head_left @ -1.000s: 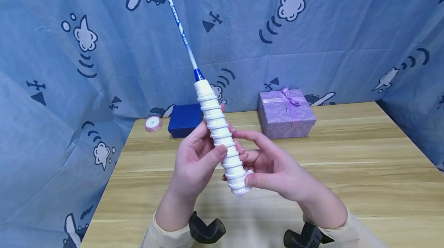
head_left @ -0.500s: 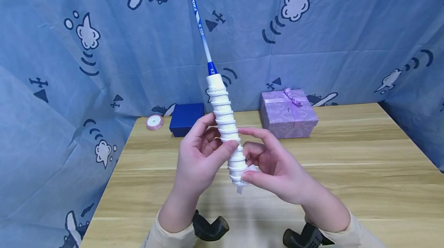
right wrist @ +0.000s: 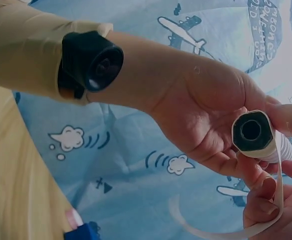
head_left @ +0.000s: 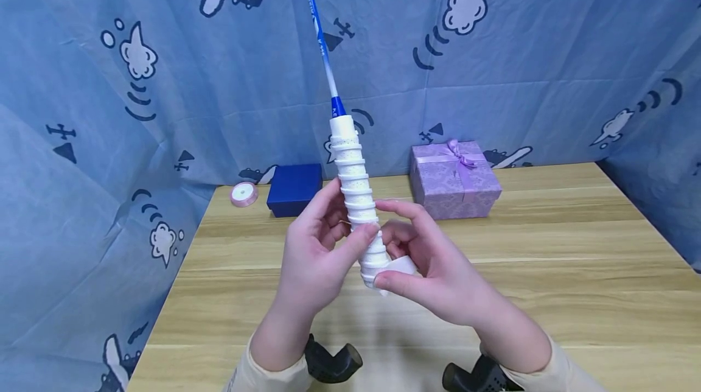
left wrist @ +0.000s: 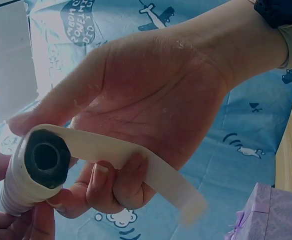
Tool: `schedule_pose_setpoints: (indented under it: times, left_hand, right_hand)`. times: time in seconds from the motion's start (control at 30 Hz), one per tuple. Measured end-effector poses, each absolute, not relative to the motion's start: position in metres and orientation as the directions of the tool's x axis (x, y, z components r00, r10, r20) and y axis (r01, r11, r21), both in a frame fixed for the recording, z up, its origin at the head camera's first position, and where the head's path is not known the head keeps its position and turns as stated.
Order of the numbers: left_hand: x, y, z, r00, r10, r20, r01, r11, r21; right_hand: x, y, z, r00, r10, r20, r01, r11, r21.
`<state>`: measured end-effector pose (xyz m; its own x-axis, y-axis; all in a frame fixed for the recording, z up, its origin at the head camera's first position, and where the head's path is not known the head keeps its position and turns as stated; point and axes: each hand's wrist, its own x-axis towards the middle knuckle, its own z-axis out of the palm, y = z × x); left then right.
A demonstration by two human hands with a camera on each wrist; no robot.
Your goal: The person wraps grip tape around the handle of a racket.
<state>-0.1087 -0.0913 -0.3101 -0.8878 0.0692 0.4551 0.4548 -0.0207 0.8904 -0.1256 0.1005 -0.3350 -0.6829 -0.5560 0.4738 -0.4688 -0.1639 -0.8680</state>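
Note:
A badminton racket with a blue-and-white shaft [head_left: 314, 11] stands tilted in the head view; its head is out of frame. Ridged white grip tape [head_left: 357, 188] is wound around its handle. My left hand [head_left: 312, 267] grips the handle midway, thumb in front and fingers behind. Beside the butt end, my right hand [head_left: 432, 273] has its thumb pressed on the winding and its index finger against the handle. From the dark hexagonal butt [left wrist: 47, 158], a loose tape strip [left wrist: 103, 147] runs past my right hand's curled fingers, its free end hanging.
A purple gift box [head_left: 454, 182] with a bow stands at the table's back. Left of it are a blue box [head_left: 294, 190] and a pink ribbon roll [head_left: 243, 195]. A blue patterned curtain [head_left: 526, 39] rises behind the wooden table [head_left: 575, 246].
The handle has swung more upright and shifted right and up in my left hand. My right thumb has moved slightly left across the butt end, and more loose tape shows beside it.

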Motion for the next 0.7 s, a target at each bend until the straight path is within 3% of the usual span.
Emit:
schedule_pose_setpoints:
  times: [0.2, 0.47, 0.7]
  left_hand:
    - [-0.1107, -0.0921, -0.3086, -0.890, 0.067, 0.451, 0.446, -0.085, 0.891]
    - [-0.1102, -0.0918, -0.3102, -0.891, 0.018, 0.454, 0.450, -0.104, 0.887]
    - [-0.1116, -0.0939, -0.3117, -0.875, 0.094, 0.475, 0.455, -0.178, 0.873]
  right_hand:
    - [-0.1247, 0.0975, -0.3319, -0.693, -0.558, 0.457, -0.434, -0.183, -0.882]
    - [-0.1257, 0.0946, -0.3357, -0.656, -0.526, 0.542, -0.513, -0.216, -0.831]
    - [-0.1267, 0.0986, -0.3370, -0.643, -0.544, 0.539, -0.473, -0.271, -0.838]
